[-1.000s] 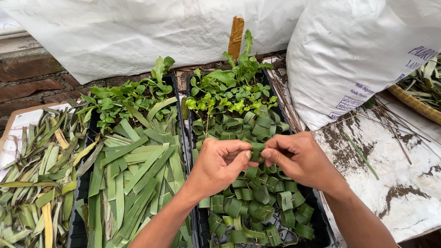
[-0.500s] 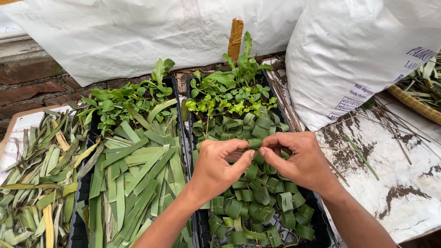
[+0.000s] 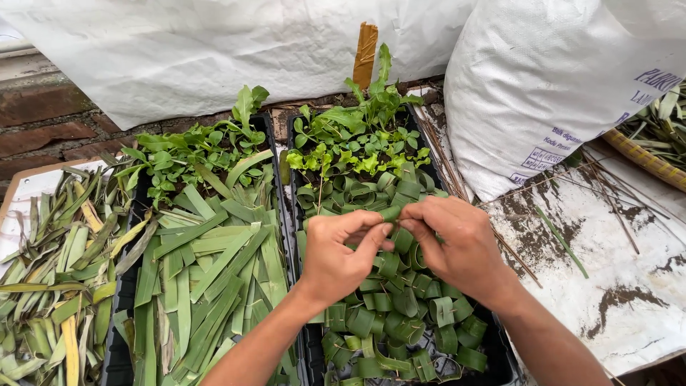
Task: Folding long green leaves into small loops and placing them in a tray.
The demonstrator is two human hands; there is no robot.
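Your leaf strip [image 3: 391,213]: narrow, green, flat, curled partway over, pinched at the fingertips of your left hand [image 3: 343,254] and right hand [image 3: 457,246]. It sits just above the black tray [image 3: 500,361] full of finished green leaf rings [image 3: 400,322], near the tray's middle.

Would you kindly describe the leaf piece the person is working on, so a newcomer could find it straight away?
Start at the right black tray, the one filled with rolled green leaf rings and seedlings at its far end. Above its middle, the left hand and right hand meet fingertip to fingertip. The leaf strip pinched between them is the only piece lifted off the pile.
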